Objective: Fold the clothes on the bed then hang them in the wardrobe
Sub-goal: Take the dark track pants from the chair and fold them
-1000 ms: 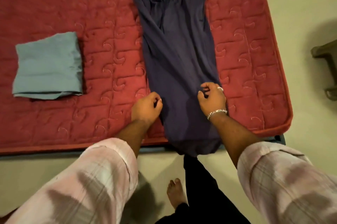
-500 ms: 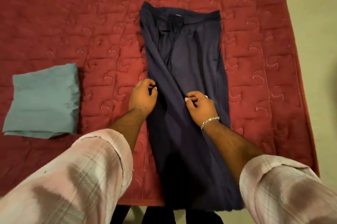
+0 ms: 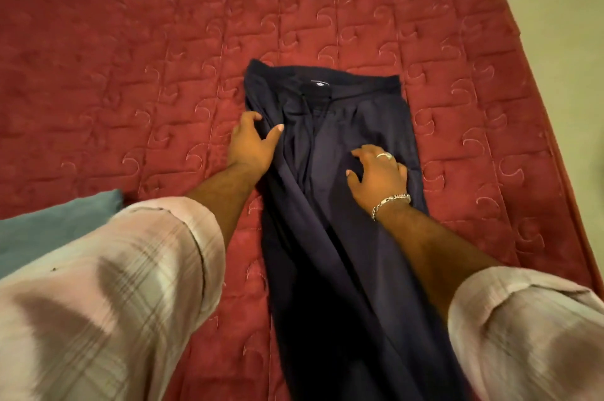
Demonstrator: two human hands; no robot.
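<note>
Two forearms in rolled pale plaid sleeves (image 3: pixel 108 286) are reaching forward over the red quilted bed (image 3: pixel 130 57). The left hand (image 3: pixel 250 147) is lying at the left edge of one pair of dark navy trousers (image 3: pixel 340 237), its grip loosely spread: thumb pressing on the cloth, fingers curving over the side fold, whether pinching it cannot be told. The right hand (image 3: pixel 379 173), wearing a ring and a chain bracelet (image 3: pixel 390 201), is resting on the trousers' right half, fingers bent with their tips touching the fabric, its grip taking hold of nothing. The trousers are lying lengthwise, waistband (image 3: pixel 323 80) at the far end. One folded teal garment (image 3: pixel 55 224) is lying at the near left. Bare quilt is stretching beyond; the bed's right edge is meeting pale floor (image 3: pixel 555 2).
</note>
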